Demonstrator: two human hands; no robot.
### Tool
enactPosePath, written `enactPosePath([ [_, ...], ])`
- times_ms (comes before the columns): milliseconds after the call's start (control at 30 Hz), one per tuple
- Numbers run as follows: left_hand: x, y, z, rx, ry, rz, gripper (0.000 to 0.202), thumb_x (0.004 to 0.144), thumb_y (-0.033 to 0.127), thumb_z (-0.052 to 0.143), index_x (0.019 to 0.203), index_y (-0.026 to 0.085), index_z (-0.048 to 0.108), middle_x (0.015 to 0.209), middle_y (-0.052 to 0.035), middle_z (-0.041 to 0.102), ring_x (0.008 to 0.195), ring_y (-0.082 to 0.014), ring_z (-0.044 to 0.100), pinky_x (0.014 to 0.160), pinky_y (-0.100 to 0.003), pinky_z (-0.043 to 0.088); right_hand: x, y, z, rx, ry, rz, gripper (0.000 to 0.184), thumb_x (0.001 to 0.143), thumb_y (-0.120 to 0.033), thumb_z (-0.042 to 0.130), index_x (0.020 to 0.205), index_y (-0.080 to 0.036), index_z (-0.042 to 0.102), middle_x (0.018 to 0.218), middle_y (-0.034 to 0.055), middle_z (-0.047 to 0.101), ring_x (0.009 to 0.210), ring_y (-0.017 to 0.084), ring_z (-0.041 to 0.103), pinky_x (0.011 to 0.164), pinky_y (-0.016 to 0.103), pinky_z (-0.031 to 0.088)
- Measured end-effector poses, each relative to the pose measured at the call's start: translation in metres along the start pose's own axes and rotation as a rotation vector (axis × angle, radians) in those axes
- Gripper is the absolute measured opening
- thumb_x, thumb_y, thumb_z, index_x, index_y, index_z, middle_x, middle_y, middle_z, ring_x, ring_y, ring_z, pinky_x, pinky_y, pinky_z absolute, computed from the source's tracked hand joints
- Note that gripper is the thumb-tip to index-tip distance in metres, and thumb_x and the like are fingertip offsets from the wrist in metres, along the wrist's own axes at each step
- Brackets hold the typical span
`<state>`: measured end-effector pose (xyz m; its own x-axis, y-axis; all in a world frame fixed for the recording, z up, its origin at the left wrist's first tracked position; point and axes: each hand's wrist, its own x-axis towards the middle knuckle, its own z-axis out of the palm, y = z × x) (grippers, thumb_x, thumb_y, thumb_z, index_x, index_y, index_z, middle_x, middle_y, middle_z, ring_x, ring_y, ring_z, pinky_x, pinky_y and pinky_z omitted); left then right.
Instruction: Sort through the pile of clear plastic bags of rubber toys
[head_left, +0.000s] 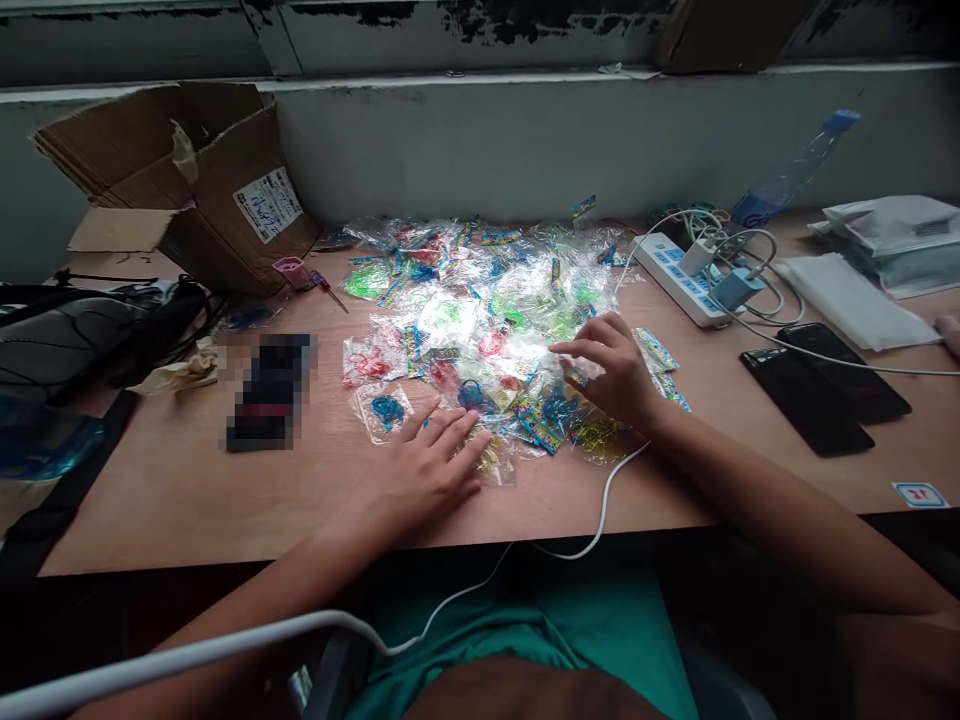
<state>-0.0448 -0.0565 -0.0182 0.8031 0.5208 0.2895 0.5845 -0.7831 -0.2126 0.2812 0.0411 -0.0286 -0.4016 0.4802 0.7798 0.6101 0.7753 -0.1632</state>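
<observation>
A pile of clear plastic packets (pixel 450 310) with red, green, blue and yellow stringy contents and printed header cards covers the middle of the table. My left hand (pixel 431 460) lies flat at the pile's front edge, fingers spread, its fingertips by a packet with yellow contents (pixel 491 455). A packet with a blue coil (pixel 388 410) sits just left of those fingers. Over the right side of the pile is my right hand (pixel 611 370), fingers curved and apart, with nothing visible between them. Below its wrist lies another yellow packet (pixel 596 437).
An open cardboard box (pixel 217 210) stands back left, near a small screwdriver (pixel 328 290). Left lies a blurred-out phone (pixel 268 392). On the right are a white power strip (pixel 682 280) with cables, a tilted bottle (pixel 795 175) and two black phones (pixel 810 400). A white cable (pixel 606 505) crosses the front edge.
</observation>
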Motion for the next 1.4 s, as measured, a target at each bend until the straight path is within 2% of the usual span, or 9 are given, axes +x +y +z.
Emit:
enactPosePath([
  [200, 0.038, -0.03, -0.003, 0.019, 0.155, 0.256, 0.018, 0.103, 0.013, 0.059, 0.115, 0.018, 0.072, 0.12, -0.007, 0.079, 0.099, -0.0199, 0.074, 0.083, -0.034, 0.052, 0.003, -0.007, -0.004, 0.115, -0.232, -0.027, 0.057, 0.094, -0.061, 0.07, 0.139, -0.026, 0.065, 0.099, 0.007, 0.066, 0.091, 0.027, 0.056, 0.086, 0.045, 0.048],
  [300, 0.059, -0.046, -0.007, -0.024, 0.277, 0.161, 0.012, 0.104, 0.018, 0.06, 0.105, 0.019, 0.072, 0.095, -0.0014, 0.08, 0.083, -0.0158, 0.071, 0.073, -0.031, 0.046, 0.006, -0.018, -0.01, 0.16, -0.241, -0.073, 0.07, 0.095, -0.069, 0.063, 0.15, -0.025, 0.057, 0.111, 0.0105, 0.067, 0.099, 0.029, 0.058, 0.091, 0.049, 0.05],
  [400, 0.074, -0.05, -0.008, -0.025, 0.414, 0.117, 0.011, 0.104, 0.023, 0.062, 0.098, 0.021, 0.071, 0.082, 0.0008, 0.077, 0.073, -0.0141, 0.066, 0.069, -0.031, 0.041, 0.007, -0.031, -0.009, 0.183, -0.218, -0.124, 0.073, 0.093, -0.056, 0.074, 0.154, -0.025, 0.052, 0.126, 0.0125, 0.07, 0.111, 0.03, 0.064, 0.096, 0.049, 0.052],
  [467, 0.078, -0.047, -0.006, -0.017, 0.492, 0.124, 0.007, 0.103, 0.022, 0.065, 0.099, 0.022, 0.071, 0.083, 0.0014, 0.078, 0.074, -0.0145, 0.066, 0.069, -0.032, 0.041, 0.007, -0.038, -0.004, 0.197, -0.19, -0.154, 0.058, 0.095, -0.04, 0.076, 0.148, -0.026, 0.057, 0.128, 0.0104, 0.074, 0.113, 0.027, 0.067, 0.095, 0.046, 0.053],
  [633, 0.072, -0.039, 0.0, -0.096, 0.548, 0.185, 0.013, 0.098, 0.018, 0.07, 0.109, 0.023, 0.07, 0.097, 0.0004, 0.081, 0.087, -0.0182, 0.069, 0.078, -0.034, 0.047, 0.004, -0.039, 0.004, 0.246, -0.083, -0.186, 0.023, 0.102, -0.018, 0.064, 0.121, -0.028, 0.074, 0.104, 0.0029, 0.082, 0.101, 0.022, 0.073, 0.085, 0.04, 0.056],
  [767, 0.066, -0.047, 0.001, -0.209, 0.581, 0.019, 0.019, 0.102, 0.025, 0.064, 0.121, 0.022, 0.07, 0.106, -0.0057, 0.08, 0.096, -0.0218, 0.069, 0.086, -0.038, 0.048, 0.006, -0.035, -0.001, 0.296, -0.01, -0.13, 0.025, 0.1, -0.015, 0.066, 0.121, -0.026, 0.076, 0.102, 0.0059, 0.083, 0.097, 0.022, 0.076, 0.082, 0.04, 0.06],
  [900, 0.065, -0.051, 0.003, -0.24, 0.603, -0.064, 0.01, 0.097, 0.02, 0.071, 0.105, 0.026, 0.072, 0.099, -0.0019, 0.079, 0.09, -0.0208, 0.066, 0.083, -0.038, 0.046, 0.008, -0.034, -0.005, 0.368, 0.014, -0.105, 0.027, 0.099, -0.018, 0.069, 0.123, -0.027, 0.076, 0.102, 0.0071, 0.084, 0.096, 0.024, 0.078, 0.079, 0.041, 0.063],
  [1167, 0.068, -0.034, 0.006, -0.431, 0.554, -0.019, 0.015, 0.101, 0.017, 0.065, 0.102, 0.028, 0.074, 0.091, 0.0009, 0.079, 0.087, -0.0168, 0.065, 0.082, -0.035, 0.046, 0.008, -0.034, -0.003, 0.361, -0.026, -0.081, 0.019, 0.1, -0.018, 0.067, 0.113, -0.029, 0.076, 0.103, 0.0036, 0.083, 0.096, 0.022, 0.076, 0.08, 0.042, 0.063],
  [1400, 0.069, -0.043, 0.009, -0.363, 0.609, 0.019, 0.011, 0.095, 0.017, 0.074, 0.09, 0.027, 0.072, 0.079, 0.0033, 0.076, 0.079, -0.017, 0.06, 0.078, -0.035, 0.043, 0.008, -0.027, -0.005, 0.281, 0.003, -0.049, 0.025, 0.099, -0.012, 0.064, 0.114, -0.028, 0.075, 0.101, 0.0041, 0.082, 0.09, 0.021, 0.07, 0.077, 0.04, 0.057],
])
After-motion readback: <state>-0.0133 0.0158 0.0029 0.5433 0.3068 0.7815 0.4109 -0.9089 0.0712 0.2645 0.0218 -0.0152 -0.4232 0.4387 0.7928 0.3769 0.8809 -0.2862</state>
